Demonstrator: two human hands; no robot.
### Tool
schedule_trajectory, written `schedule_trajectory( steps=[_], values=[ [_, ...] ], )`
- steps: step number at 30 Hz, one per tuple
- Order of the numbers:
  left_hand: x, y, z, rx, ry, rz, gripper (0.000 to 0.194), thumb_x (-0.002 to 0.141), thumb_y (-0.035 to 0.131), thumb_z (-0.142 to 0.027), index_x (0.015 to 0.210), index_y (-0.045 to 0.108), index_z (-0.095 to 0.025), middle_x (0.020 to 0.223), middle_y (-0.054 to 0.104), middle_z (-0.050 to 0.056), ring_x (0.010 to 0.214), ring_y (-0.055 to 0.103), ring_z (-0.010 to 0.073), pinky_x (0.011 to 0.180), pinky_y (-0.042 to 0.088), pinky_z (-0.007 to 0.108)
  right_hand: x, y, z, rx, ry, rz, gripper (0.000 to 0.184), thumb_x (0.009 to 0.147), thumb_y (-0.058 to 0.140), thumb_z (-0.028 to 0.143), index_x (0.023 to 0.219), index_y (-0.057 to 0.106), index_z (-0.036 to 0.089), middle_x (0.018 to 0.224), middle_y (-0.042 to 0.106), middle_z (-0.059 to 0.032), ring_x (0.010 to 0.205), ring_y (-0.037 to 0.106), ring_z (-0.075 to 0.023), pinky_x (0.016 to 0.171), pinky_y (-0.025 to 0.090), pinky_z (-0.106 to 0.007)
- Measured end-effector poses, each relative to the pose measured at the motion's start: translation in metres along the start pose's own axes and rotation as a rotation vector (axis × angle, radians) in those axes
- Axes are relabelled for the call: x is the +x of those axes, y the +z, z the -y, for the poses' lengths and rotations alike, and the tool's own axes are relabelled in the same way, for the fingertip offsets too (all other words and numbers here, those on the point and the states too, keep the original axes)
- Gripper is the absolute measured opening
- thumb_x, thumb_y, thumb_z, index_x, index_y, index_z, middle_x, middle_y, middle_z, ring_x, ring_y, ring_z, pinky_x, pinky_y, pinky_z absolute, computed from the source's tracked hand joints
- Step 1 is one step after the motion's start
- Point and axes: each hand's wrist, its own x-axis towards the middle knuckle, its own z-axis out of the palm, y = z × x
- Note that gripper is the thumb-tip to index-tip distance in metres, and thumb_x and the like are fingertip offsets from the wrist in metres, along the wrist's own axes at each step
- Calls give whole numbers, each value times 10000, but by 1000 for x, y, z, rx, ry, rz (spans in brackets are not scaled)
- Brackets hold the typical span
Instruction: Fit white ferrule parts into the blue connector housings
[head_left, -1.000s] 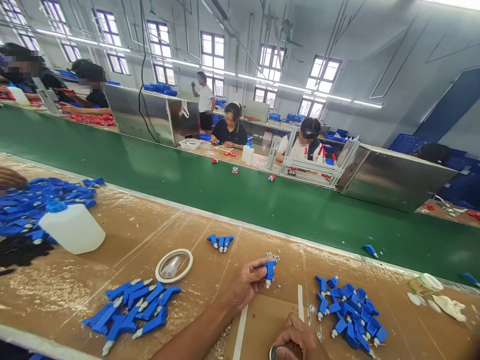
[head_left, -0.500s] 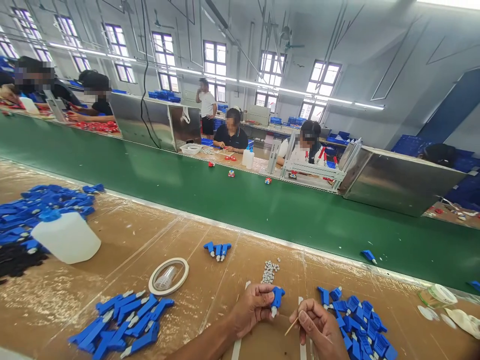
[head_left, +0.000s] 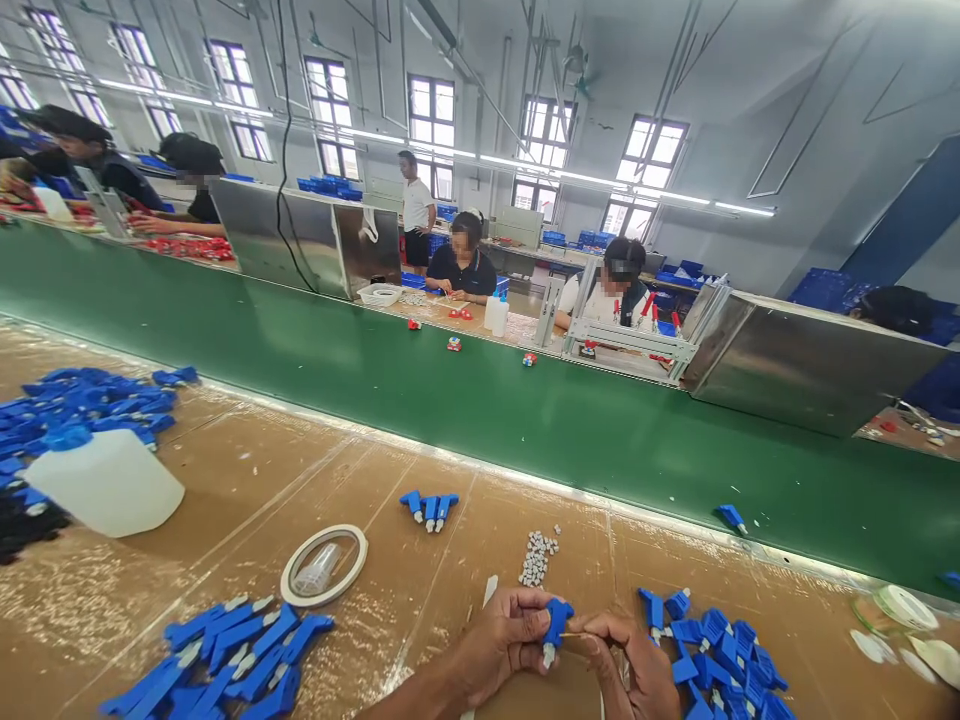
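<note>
Pellets (head_left: 536, 560): just beyond the left hand (head_left: 510, 637)
Tape roll (head_left: 363, 552): left, near a bottle (head_left: 112, 485)
Jar (head_left: 900, 606): far right, print too blurred to read
Left hand: clamped on a blue part (head_left: 556, 622), above the bench (head_left: 277, 470)
Right hand (head_left: 628, 660): fingers pinched on a stick (head_left: 574, 636), against the part

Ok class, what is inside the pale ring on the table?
Inside the pale ring lies a clear, cup-like plastic piece, with brown tabletop showing beside it. Whatever the piece covers underneath cannot be made out.
</note>
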Motion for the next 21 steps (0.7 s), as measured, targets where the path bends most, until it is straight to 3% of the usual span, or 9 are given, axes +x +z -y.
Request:
schedule_trajectory(
  steps=[15, 21],
  values=[
    [0, -3, 3, -26, -6, 25, 455, 595, 908, -381, 900, 760, -77, 689, 700, 71, 498, 632, 109, 476, 473, 192, -2, 0, -6, -87, -19, 47, 256, 990, 524, 443, 925, 689, 258, 829, 758, -55, 770, 706, -215, 718, 549, -299],
    [0, -2, 3, -3, -10, 23, 482, 556, 920, -410, 889, 767, -96, 697, 706, 62, 499, 620, 107, 476, 454, 199, -2, -3, -11, -111, -144, 119, 148, 1001, 524, 308, 966, 661, 265, 834, 751, -28, 775, 704, -196, 732, 543, -284]
  ],
)
